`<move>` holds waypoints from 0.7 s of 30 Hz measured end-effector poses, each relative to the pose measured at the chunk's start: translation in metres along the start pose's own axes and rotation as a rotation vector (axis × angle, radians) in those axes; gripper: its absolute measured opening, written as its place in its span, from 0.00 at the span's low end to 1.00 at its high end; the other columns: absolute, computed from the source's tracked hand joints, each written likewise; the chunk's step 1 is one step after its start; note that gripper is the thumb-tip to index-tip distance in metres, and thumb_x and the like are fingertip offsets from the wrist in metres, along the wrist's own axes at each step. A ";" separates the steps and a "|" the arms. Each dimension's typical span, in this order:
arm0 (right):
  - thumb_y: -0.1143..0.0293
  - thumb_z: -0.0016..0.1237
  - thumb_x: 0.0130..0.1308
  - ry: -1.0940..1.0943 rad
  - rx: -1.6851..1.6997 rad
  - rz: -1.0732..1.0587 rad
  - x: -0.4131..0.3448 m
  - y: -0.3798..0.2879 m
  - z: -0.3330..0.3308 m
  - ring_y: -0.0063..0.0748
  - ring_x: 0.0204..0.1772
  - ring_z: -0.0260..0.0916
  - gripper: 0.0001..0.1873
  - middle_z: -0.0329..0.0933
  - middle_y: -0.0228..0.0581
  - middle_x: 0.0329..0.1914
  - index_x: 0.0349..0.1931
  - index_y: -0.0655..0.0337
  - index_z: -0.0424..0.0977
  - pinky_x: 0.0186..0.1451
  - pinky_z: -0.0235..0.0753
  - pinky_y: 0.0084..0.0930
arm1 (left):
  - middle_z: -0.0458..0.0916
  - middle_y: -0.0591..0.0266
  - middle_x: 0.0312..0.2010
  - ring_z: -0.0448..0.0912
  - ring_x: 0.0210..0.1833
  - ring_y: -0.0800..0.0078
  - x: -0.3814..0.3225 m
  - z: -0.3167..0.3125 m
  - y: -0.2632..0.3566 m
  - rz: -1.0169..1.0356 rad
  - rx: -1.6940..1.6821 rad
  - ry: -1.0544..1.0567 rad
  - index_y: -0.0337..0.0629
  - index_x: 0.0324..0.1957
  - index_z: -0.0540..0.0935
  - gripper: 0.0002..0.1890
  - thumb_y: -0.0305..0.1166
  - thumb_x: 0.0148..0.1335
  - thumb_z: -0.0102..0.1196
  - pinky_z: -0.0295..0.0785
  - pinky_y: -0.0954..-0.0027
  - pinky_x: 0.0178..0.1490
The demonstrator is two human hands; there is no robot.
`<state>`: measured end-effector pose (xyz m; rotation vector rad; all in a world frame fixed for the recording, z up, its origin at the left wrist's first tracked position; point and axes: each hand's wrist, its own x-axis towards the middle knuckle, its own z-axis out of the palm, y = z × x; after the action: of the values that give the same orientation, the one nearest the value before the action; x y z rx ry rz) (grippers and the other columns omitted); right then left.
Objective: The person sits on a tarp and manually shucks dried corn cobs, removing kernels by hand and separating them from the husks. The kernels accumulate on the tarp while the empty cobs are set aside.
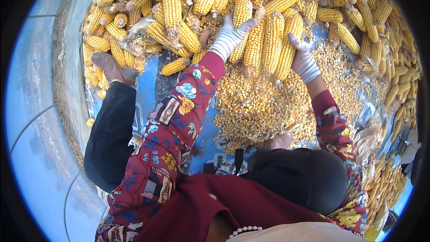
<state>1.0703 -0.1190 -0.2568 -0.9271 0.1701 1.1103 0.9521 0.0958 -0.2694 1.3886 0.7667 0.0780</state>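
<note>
Both hands wear pale striped gloves and flank a row of several yellow corn cobs (272, 43) lying side by side. At the row's left, my left hand (227, 39) has its thumb across a corn cob (242, 10), with its fingers partly hidden. My right hand (305, 61) presses against the outer side of the rightmost cob (289, 45), thumb up and fingers hidden beneath. Directly below the row's lower ends spreads a heap of loose corn kernels (262, 111).
A large pile of corn cobs (141, 3) stretches across the far side and continues down the right (379, 37). Blue sheeting (205, 141) lies under the kernels. Dry husks (369, 137) sit at the right. My shoe (109, 65) rests against cobs at the left, near a plastic-sheet wall (37, 107).
</note>
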 end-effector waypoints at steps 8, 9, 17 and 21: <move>0.59 0.64 0.56 0.009 0.055 0.041 0.019 -0.007 0.008 0.39 0.55 0.74 0.31 0.77 0.37 0.51 0.58 0.58 0.69 0.62 0.72 0.42 | 0.71 0.60 0.62 0.69 0.64 0.63 0.009 -0.034 0.016 -0.056 -0.446 -0.383 0.45 0.71 0.55 0.58 0.39 0.40 0.79 0.66 0.55 0.66; 0.58 0.63 0.57 -0.006 0.099 0.019 0.022 -0.008 0.009 0.39 0.55 0.74 0.31 0.77 0.37 0.53 0.59 0.58 0.69 0.63 0.71 0.42 | 0.73 0.60 0.60 0.71 0.63 0.64 0.011 -0.034 0.014 -0.134 -0.518 -0.402 0.45 0.69 0.59 0.53 0.39 0.41 0.78 0.67 0.55 0.65; 0.51 0.60 0.60 -0.123 0.032 -0.150 0.025 -0.028 0.004 0.35 0.59 0.72 0.34 0.74 0.35 0.58 0.62 0.58 0.68 0.64 0.71 0.40 | 0.82 0.63 0.49 0.80 0.52 0.66 0.020 -0.024 0.002 -0.307 -0.713 -0.520 0.41 0.54 0.78 0.30 0.38 0.48 0.73 0.73 0.58 0.60; 0.50 0.60 0.60 -0.192 0.073 -0.113 0.028 -0.033 0.009 0.34 0.60 0.71 0.34 0.74 0.34 0.60 0.63 0.57 0.67 0.64 0.71 0.39 | 0.83 0.63 0.48 0.80 0.52 0.67 0.023 -0.028 0.008 -0.329 -0.754 -0.590 0.41 0.53 0.79 0.28 0.38 0.49 0.72 0.74 0.58 0.59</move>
<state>1.1081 -0.0978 -0.2485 -0.7511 0.0004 1.0749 0.9577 0.1318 -0.2720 0.5060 0.3853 -0.2687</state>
